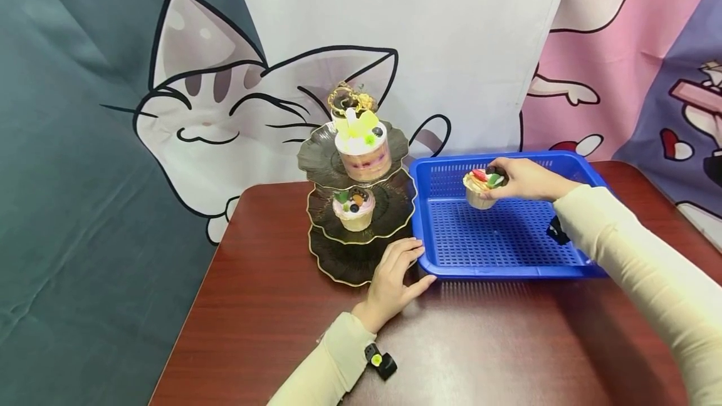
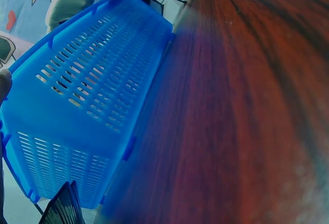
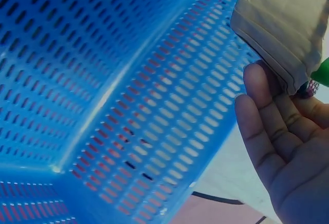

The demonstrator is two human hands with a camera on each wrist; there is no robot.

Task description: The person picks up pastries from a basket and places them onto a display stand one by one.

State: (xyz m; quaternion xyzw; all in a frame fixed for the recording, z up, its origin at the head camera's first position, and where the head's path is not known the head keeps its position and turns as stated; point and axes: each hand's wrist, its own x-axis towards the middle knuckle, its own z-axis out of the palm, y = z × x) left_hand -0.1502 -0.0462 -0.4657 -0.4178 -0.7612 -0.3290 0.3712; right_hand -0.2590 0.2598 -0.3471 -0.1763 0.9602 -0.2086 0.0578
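Observation:
My right hand [image 1: 521,179] holds a cupcake [image 1: 479,196] with fruit on top, above the inside of the blue plastic basket [image 1: 507,272]. In the right wrist view the cupcake's pale cup [image 3: 282,23] sits between thumb and fingers, its base clear of the basket. My left hand [image 1: 392,284] rests at the basket's near left corner, fingers fairly straight on the rim. A dark three-tier stand [image 1: 395,212] with gold edges stands left of the basket. On its middle tier is another fruit-topped cupcake [image 1: 355,212]; a layered cake cup [image 1: 365,152] sits on the top tier.
The stand's gold handle [image 1: 344,99] rises behind the cake cup, partly hidden. A reddish-brown wooden table [image 1: 271,306] bears everything. Behind it hangs a cloth with cartoon cats [image 1: 209,105]. Both wrists wear black straps.

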